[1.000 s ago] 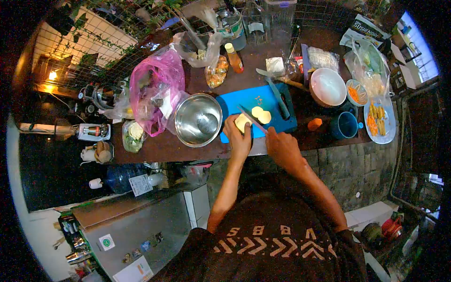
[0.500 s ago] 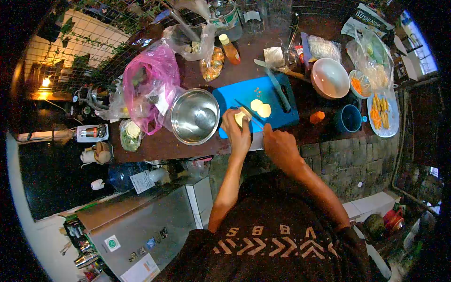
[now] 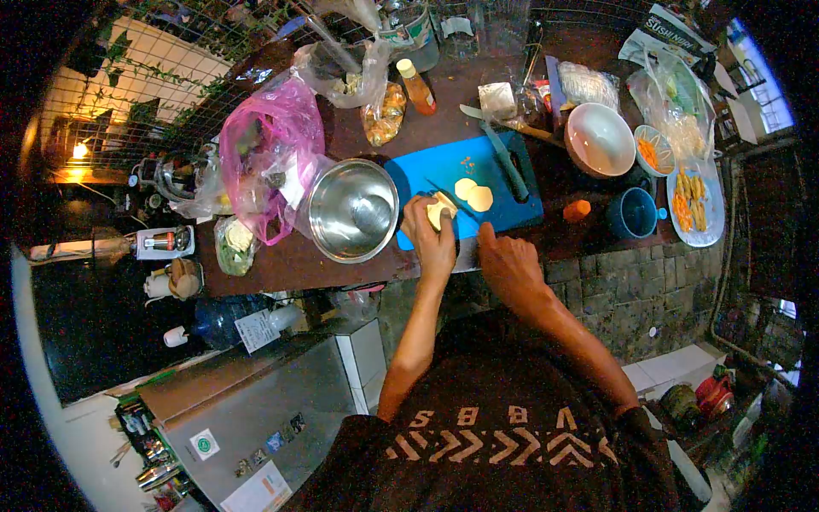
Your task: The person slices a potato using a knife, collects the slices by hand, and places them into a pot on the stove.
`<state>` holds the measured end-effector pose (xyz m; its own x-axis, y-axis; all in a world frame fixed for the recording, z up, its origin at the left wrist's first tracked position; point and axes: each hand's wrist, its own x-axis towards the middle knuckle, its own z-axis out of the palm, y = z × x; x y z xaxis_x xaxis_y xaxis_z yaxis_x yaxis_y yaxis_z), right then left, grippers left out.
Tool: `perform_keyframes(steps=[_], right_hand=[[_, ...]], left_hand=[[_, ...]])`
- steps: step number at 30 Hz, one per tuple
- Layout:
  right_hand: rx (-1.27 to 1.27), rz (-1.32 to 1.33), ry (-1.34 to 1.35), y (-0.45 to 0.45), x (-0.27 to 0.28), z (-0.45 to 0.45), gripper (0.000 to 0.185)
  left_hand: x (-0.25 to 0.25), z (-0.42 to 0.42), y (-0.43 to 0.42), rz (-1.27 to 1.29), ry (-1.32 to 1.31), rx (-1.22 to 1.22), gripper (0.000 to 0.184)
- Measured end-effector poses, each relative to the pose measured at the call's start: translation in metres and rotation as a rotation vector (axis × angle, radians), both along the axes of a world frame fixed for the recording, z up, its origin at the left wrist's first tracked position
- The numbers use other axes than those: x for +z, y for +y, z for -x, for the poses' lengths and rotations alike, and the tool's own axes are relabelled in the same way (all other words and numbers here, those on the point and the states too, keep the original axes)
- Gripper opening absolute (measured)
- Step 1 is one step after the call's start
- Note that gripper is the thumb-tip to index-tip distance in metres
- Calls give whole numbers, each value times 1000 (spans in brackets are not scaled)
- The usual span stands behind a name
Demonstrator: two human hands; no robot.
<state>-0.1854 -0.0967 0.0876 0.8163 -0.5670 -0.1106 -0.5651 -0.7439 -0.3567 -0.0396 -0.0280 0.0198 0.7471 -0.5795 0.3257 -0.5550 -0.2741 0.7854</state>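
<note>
My left hand [image 3: 432,237] is closed around a pale yellow piece of potato [image 3: 438,210], holding it at the near edge of the blue cutting board [image 3: 418,171]. My right hand [image 3: 510,260] grips a knife [image 3: 466,210], its dark blade lying against the right side of the potato, forefinger stretched along the top. The handle is hidden in the fist. Two round potato slices [image 3: 479,199] lie just beyond the blade. Small orange bits [image 3: 467,162] are scattered farther up the board. A second knife with a dark handle [image 3: 509,169] rests along the board's right side.
Left of the board stands a steel bowl [image 3: 353,211], beside a pink plastic bag [image 3: 271,154]. To the right are a carrot piece [image 3: 577,210], a blue mug [image 3: 633,213], a white bowl [image 3: 600,141] and a plate of cut vegetables [image 3: 696,205]. A sauce bottle [image 3: 416,88] stands behind.
The knife blade has tilted slightly and my right hand has shifted a little. My left hand keeps its hold on the potato; the slices lie where they were.
</note>
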Motion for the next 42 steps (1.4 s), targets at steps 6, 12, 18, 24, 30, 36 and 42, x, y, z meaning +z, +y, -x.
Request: perform_keyframes(steps=[6, 12, 18, 24, 30, 36, 42], right_hand=[[3, -42, 4, -1, 1, -2, 12], [21, -60, 16, -6, 7, -5, 14], [25, -25, -25, -9, 9, -3, 11], [69, -76, 126, -19, 33, -16, 18], [93, -99, 157, -22, 37, -18, 18], [84, -118, 54, -21, 12, -33, 14], [88, -4, -27, -19, 7, -36, 8]], left_hand=[[1, 1, 0, -44, -61, 16, 31], [6, 0, 5, -70, -118, -16, 33], [33, -4, 17, -149, -236, -112, 33], [47, -13, 20, -135, -242, -180, 32], [46, -15, 22, -141, -211, -175, 40], [31, -23, 23, -108, -143, -131, 45], [41, -26, 27, -138, -176, -215, 53]])
